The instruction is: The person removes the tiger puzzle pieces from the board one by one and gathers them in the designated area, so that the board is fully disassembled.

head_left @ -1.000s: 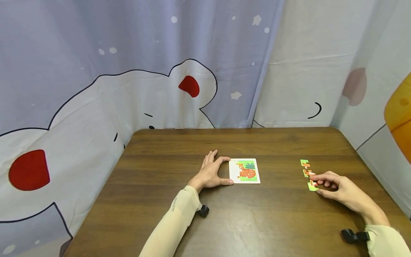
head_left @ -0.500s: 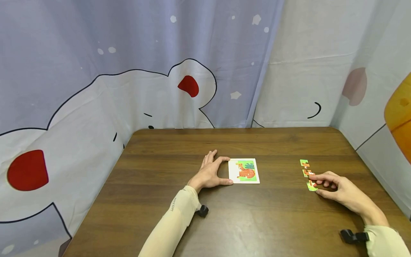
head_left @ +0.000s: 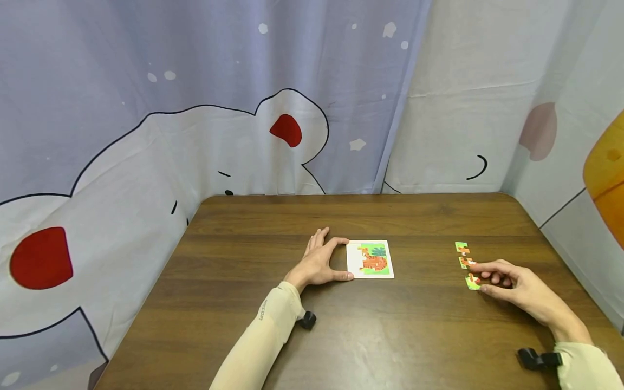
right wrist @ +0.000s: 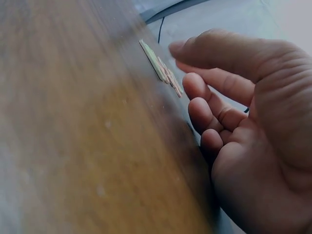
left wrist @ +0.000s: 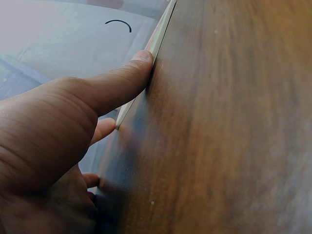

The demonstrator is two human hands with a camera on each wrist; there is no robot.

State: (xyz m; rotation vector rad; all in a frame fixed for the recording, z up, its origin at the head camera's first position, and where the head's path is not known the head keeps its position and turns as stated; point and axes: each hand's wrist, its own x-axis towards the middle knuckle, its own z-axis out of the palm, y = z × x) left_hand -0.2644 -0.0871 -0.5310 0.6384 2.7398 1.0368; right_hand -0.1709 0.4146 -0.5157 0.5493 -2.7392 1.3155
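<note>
A square white puzzle board [head_left: 355, 260] lies on the table, with a printed tiger on green filling its right part. My left hand [head_left: 318, 265] holds the board by its left end, thumb on the near edge and index finger at the far edge. In the left wrist view the thumb [left wrist: 122, 80] presses against the thin side of the board. Three loose tiger puzzle pieces stand in a column to the right: the far piece [head_left: 462, 248], the middle piece [head_left: 465, 262] and the near piece [head_left: 473, 282]. My right hand [head_left: 519, 287] hovers beside the near two, thumb and index finger apart, other fingers loosely bent.
The brown wooden table [head_left: 414, 336] reaches back to a printed curtain [head_left: 351, 97]. Black wrist cameras sit on the left sleeve [head_left: 273, 319] and the right sleeve [head_left: 582, 368].
My right thumb has drawn slightly off the near puzzle piece's edge. The left hand keeps its hold, and the board and the pieces show almost no movement.
</note>
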